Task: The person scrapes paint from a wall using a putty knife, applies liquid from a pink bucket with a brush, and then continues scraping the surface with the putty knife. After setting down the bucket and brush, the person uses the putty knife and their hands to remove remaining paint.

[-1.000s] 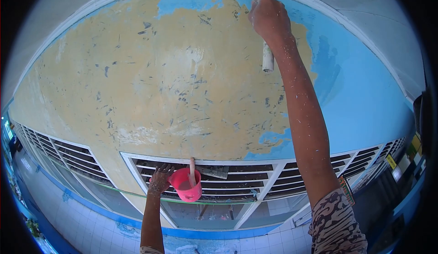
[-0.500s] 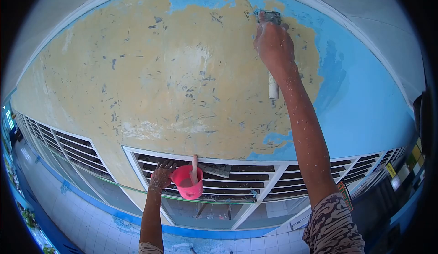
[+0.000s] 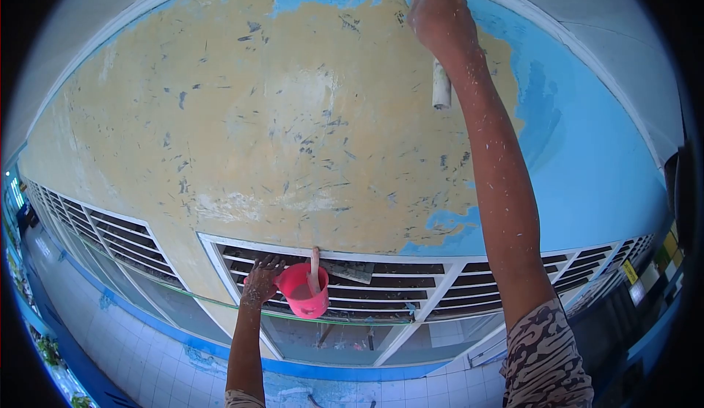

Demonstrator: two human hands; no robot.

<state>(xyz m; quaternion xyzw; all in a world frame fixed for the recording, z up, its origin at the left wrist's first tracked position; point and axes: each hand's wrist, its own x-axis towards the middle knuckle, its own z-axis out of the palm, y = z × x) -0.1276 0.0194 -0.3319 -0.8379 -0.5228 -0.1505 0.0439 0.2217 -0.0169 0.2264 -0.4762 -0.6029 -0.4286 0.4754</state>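
Observation:
My right hand [image 3: 444,23] is raised to the top of the wall, closed around a scraper with a pale, pipe-like handle [image 3: 441,89] that sticks out below the fist. The scraper's head is mostly hidden behind my fingers, near the wall's upper edge. Lower left, my left hand [image 3: 260,280] is at the window slats and grips the handle of a pink plastic mug [image 3: 308,307]. Some fingers reach over a slat. A wooden stick [image 3: 314,269] leans upright inside the mug. The wall [image 3: 257,129] shows a large tan area bordered by blue paint [image 3: 594,166].
White-framed louvre windows [image 3: 440,283] run below the wall, with a flat grey piece [image 3: 352,271] lying in the slats. A green line [image 3: 213,302] crosses the window. White moulding [image 3: 587,52] edges the wall top. Far below is a tiled floor [image 3: 147,349].
My right hand has moved up the wall with the scraper, close to the top edge. The left hand and the pink mug have stayed almost in place.

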